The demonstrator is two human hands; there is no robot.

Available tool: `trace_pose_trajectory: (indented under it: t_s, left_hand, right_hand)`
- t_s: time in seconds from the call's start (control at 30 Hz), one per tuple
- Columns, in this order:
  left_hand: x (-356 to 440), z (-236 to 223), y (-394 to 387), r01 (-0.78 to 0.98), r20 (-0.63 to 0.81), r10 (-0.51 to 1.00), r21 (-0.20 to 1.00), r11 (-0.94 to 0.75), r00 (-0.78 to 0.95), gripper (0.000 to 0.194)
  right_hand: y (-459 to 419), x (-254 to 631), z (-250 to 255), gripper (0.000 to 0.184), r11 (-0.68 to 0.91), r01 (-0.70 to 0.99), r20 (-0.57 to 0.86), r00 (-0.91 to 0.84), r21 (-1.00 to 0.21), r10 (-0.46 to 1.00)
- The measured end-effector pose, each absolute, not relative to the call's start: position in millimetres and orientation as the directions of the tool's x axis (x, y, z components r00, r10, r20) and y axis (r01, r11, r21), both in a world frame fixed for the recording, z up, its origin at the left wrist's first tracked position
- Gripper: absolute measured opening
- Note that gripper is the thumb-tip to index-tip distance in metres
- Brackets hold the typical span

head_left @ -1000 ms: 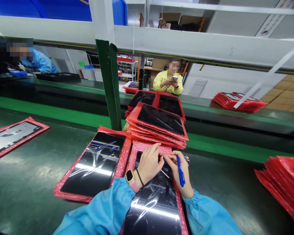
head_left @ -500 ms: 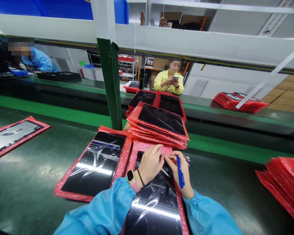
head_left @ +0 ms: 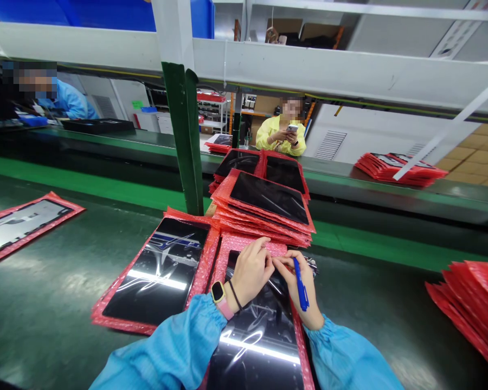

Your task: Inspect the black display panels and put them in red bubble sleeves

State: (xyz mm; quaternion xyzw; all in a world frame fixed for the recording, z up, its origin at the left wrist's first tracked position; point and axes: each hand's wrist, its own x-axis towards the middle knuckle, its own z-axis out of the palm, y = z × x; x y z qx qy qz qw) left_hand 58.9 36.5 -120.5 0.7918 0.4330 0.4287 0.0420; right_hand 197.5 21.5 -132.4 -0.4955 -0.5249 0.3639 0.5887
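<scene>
A black glossy screen panel lies on a red bubble-wrap sleeve in front of me. Over the panel's far end, my left hand is closed in a pinch; whatever its fingertips grip is hidden. Close against it, my right hand has its thumb and forefinger pinched together. A blue pen is held in that same right hand, pointing back toward my wrist. To the left, a second black screen panel rests on its own red bubble wrap, with bright light reflections across it.
Beyond my hands rises a stack of red-wrapped panels. Red sleeves are piled at the right edge, and a silver-backed panel lies at left. A green post stands behind. One person in yellow holds a phone; another wears blue.
</scene>
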Motion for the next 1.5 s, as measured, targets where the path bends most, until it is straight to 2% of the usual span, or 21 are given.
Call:
trace_pose_trajectory:
  t_s: [1.5]
  left_hand:
    - [57.5, -122.4, 37.9, 0.669, 0.648, 0.728, 0.441, -0.598, 0.223, 0.011]
  right_hand:
    - [22.3, 199.5, -135.0, 0.035, 0.212, -0.012, 0.207, 0.18, -0.977, 0.962]
